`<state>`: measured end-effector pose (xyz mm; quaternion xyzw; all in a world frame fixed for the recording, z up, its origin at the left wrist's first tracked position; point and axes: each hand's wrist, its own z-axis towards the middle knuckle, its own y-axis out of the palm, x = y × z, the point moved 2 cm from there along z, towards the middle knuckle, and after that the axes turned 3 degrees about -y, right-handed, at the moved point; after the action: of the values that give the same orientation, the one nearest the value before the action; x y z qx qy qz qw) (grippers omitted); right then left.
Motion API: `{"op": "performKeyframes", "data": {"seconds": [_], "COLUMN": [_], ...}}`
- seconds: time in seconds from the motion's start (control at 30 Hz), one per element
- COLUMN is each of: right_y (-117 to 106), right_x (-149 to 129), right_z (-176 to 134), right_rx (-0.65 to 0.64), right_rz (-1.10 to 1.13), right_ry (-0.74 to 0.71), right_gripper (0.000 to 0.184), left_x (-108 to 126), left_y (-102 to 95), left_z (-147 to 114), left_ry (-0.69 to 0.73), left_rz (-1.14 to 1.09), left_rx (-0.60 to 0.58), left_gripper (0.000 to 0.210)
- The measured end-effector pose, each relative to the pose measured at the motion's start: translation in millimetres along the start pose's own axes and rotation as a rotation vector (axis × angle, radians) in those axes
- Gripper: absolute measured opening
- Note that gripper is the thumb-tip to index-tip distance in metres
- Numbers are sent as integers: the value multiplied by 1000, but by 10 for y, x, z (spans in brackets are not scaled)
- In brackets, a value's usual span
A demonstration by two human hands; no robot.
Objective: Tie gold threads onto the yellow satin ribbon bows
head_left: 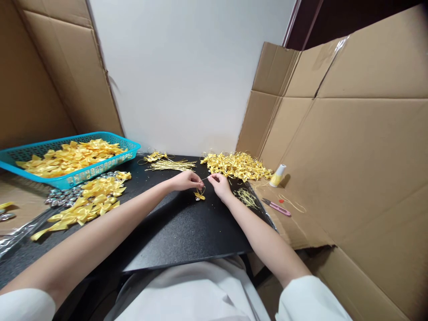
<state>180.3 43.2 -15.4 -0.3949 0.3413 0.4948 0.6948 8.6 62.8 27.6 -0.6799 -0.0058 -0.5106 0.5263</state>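
My left hand (187, 180) is closed in a pinch near the middle of the black table. Opposite it, my right hand (219, 183) pinches too, and a thin yellowish cord (206, 178) stretches across the small gap between them. Just under my left fingertips is a yellow ribbon bow (199, 195) with a small silvery bell and a loop of cord. Whether the bow rests on the table or hangs just above it, I cannot tell.
A turquoise basket (135, 146) of yellow bows stands left; loose bows (96, 196) and silvery bells (63, 195) lie before it. Behind my hands are cut yellow cords (172, 165) and piled finished bows (236, 166). Thread snips (277, 207) and a thread spool (277, 176) lie right.
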Motion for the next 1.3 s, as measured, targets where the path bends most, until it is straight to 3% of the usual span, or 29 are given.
{"op": "performKeyframes", "data": {"seconds": [0.17,0.33,0.53,0.73,0.93,1.17,1.3], "right_y": [12,19,68,82,46,125,169], "right_x": [22,-42,-198,-266,-422,-487,-533], "right_z": [-3,-49,-149,-196,-243,-336,-367], "right_rx": [-13,-29,-135,-106,-79,-92,-71], "right_rz": [8,-22,-46,-119,-142,-125,-34], "right_ry": [50,42,-123,-138,-333,-268,-221], "right_gripper": [17,16,8,6,5,29,26], "left_x": [-37,-34,39,83,121,263,288], "left_y": [11,7,7,32,69,96,93], "left_z": [-27,-79,-147,-189,-222,-273,-286], "left_ry": [-22,-73,-48,-48,-29,32,68], "left_rz": [-136,-262,-343,-382,-488,-569,-566], "left_rx": [48,170,242,269,291,283,304], "left_gripper": [37,40,38,40,41,41,39]}}
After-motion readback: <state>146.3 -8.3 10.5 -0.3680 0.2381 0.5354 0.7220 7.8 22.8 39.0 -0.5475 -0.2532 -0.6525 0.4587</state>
